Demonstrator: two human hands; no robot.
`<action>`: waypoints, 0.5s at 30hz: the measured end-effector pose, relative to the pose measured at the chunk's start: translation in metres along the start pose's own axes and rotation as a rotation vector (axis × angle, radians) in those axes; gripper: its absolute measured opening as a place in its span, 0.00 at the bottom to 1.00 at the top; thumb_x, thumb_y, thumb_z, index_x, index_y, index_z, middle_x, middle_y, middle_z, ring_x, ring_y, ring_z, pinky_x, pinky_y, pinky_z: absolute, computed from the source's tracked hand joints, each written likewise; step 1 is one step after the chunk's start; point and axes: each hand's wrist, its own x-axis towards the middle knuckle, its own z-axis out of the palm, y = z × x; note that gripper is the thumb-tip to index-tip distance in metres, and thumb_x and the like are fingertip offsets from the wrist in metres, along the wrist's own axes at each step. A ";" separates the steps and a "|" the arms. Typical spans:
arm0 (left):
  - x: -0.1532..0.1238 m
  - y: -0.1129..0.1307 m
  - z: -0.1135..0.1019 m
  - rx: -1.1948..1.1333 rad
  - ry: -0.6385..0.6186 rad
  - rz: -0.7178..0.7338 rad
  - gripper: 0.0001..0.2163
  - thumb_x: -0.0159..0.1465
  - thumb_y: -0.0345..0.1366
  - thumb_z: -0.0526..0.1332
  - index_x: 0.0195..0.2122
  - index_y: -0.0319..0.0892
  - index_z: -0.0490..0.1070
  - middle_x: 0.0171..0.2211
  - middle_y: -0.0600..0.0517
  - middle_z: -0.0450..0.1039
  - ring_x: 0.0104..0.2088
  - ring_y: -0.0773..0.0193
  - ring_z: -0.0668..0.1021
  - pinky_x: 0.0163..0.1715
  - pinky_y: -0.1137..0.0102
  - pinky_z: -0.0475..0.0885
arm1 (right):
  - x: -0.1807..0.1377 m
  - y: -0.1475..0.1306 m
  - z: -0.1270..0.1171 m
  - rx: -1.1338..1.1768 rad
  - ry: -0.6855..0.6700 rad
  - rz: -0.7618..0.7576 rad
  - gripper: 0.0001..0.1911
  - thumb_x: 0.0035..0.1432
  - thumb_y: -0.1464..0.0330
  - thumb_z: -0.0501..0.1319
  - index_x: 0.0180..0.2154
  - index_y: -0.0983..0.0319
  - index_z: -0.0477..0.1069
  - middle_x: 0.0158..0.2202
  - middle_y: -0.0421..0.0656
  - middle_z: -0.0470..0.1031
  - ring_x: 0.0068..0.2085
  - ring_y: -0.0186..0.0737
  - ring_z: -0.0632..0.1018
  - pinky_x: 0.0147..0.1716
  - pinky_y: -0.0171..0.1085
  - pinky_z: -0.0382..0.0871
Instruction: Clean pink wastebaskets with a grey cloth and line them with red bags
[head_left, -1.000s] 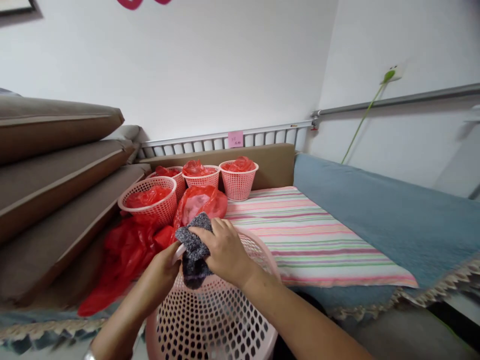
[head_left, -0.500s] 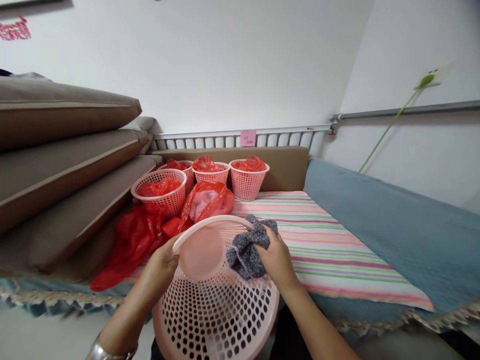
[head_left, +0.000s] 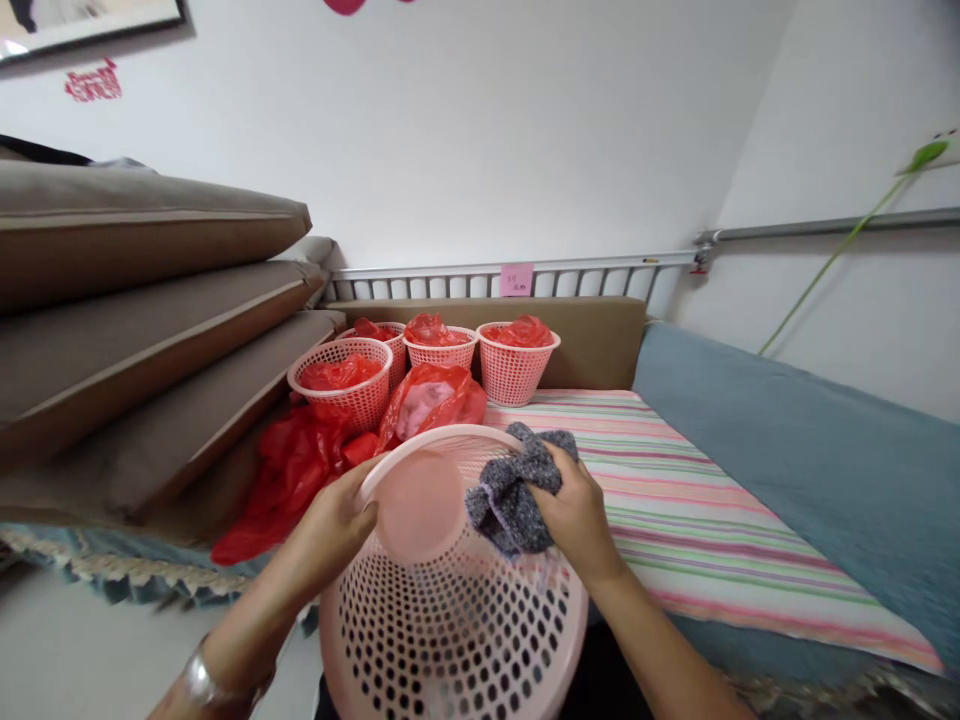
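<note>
bare hands [head_left: 576,512], shiny silver left wristband [head_left: 199,680], black clothing [head_left: 611,672]

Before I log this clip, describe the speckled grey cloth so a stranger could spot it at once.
In front of the multicoloured striped sheet is the nearest pink perforated plastic basket. At its right side, the person's bare right hand holds the speckled grey cloth. Its dark, matte surface sets it apart from the shiny red plastic bags and other pink baskets.

Left hand [head_left: 339,522]: grips large pink basket [head_left: 454,590], lower centre
Right hand [head_left: 576,512]: clutches grey cloth [head_left: 517,497] at basket rim
Smaller baskets [head_left: 514,378]: four, centre
Cushions [head_left: 161,300]: stacked, left side
</note>
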 end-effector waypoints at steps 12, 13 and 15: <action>0.036 -0.011 0.022 -0.027 -0.070 0.210 0.20 0.58 0.28 0.53 0.51 0.41 0.71 0.52 0.46 0.74 0.55 0.55 0.72 0.58 0.59 0.63 | 0.027 -0.107 0.030 -0.216 -0.377 -0.702 0.26 0.56 0.75 0.55 0.57 0.63 0.65 0.50 0.54 0.68 0.54 0.51 0.65 0.56 0.54 0.56; 0.034 -0.015 0.024 -0.042 -0.026 0.234 0.20 0.59 0.29 0.53 0.52 0.41 0.70 0.53 0.46 0.73 0.57 0.56 0.71 0.59 0.59 0.61 | 0.024 -0.110 0.033 -0.214 -0.381 -0.730 0.25 0.57 0.74 0.54 0.57 0.62 0.64 0.51 0.54 0.67 0.56 0.50 0.63 0.58 0.54 0.53; 0.033 -0.022 0.025 -0.045 -0.002 0.238 0.20 0.59 0.29 0.54 0.54 0.40 0.69 0.54 0.44 0.72 0.57 0.55 0.70 0.59 0.58 0.61 | 0.021 -0.113 0.039 -0.206 -0.380 -0.732 0.25 0.57 0.75 0.54 0.57 0.61 0.64 0.52 0.53 0.67 0.58 0.48 0.62 0.60 0.52 0.51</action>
